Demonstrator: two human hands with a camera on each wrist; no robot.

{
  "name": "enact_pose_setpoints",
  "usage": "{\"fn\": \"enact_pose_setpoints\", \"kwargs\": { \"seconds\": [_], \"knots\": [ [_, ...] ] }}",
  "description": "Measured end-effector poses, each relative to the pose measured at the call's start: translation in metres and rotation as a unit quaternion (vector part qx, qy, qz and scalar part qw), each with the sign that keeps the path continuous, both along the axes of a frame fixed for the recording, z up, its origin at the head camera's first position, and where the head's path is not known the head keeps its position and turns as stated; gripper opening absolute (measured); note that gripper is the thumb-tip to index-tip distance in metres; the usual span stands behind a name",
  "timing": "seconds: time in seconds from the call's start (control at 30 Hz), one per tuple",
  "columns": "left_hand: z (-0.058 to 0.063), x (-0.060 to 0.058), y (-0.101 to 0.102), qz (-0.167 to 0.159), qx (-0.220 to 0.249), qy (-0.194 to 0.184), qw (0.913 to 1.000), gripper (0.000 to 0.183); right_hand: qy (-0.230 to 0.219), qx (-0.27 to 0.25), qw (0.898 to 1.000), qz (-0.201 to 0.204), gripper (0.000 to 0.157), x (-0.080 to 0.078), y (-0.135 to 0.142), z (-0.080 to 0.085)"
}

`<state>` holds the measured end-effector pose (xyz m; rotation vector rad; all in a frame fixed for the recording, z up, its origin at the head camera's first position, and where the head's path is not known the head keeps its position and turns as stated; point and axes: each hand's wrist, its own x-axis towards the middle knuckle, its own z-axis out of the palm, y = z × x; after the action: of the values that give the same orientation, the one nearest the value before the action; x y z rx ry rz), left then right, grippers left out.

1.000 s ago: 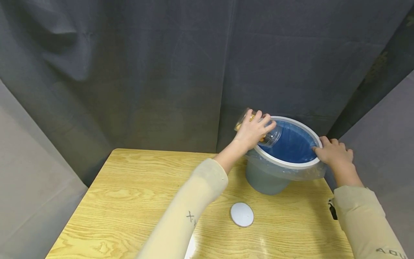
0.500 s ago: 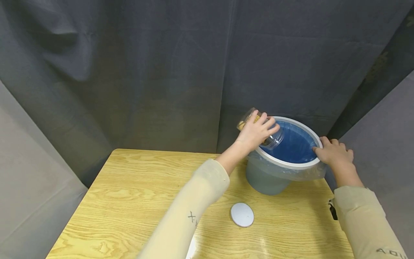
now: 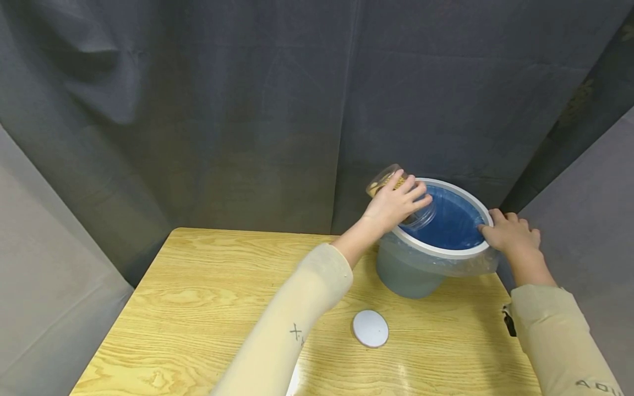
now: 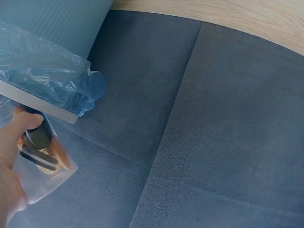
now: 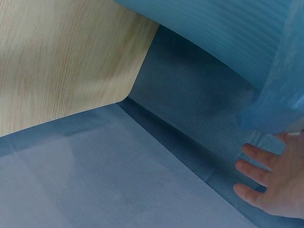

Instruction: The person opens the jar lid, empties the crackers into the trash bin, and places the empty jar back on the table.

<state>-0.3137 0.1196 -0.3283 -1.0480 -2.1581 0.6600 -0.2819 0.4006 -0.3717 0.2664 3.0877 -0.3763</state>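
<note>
My left hand (image 3: 391,204) grips a clear plastic jar (image 3: 383,180) and tilts it, with its mouth over the bin's opening at the left side. Inside the jar lie tan and dark pieces (image 4: 40,145), partly hidden by the fingers; their kind is unclear. The trash bin (image 3: 408,275) is grey-blue, with a white rim ring and a blue bag lining it. At the bin's right side my right hand (image 3: 512,234) holds the rim, thumb inside and fingers outside. Those fingers (image 5: 256,173) look spread in the right wrist view.
A round white lid-like disc (image 3: 370,328) lies on the wooden table (image 3: 198,308) in front of the bin. Dark curtain (image 3: 223,110) hangs behind the table, and pale grey panels stand at both sides. The bin is close to the table's back right corner.
The left hand and the tilted jar have shifted slightly right, further over the bin. Pieces in the jar look shifted about. The right hand, bin and white disc have stayed in place.
</note>
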Motion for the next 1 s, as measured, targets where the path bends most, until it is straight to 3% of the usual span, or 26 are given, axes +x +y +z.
{"fn": "enact_pose_setpoints", "kwargs": {
  "seconds": [0.17, 0.33, 0.6, 1.0],
  "knots": [
    [0.003, -0.001, -0.001, 0.012, -0.022, -0.007, 0.9997, 0.052, -0.002, -0.001, 1.000, 0.000, 0.070, 0.001, -0.001, 0.001],
    [0.007, -0.002, -0.003, 0.006, -0.028, 0.010, 0.9996, 0.053, -0.002, -0.001, 1.000, 0.002, 0.070, 0.003, -0.001, 0.002],
    [0.011, -0.001, -0.003, -0.024, 0.013, 0.045, 0.9986, 0.052, -0.002, -0.002, 1.000, 0.003, 0.070, 0.001, 0.001, 0.002],
    [0.010, 0.000, -0.004, -0.021, 0.018, 0.039, 0.9989, 0.053, -0.001, -0.001, 1.000, -0.001, 0.070, 0.000, 0.001, 0.000]
  ]
}}
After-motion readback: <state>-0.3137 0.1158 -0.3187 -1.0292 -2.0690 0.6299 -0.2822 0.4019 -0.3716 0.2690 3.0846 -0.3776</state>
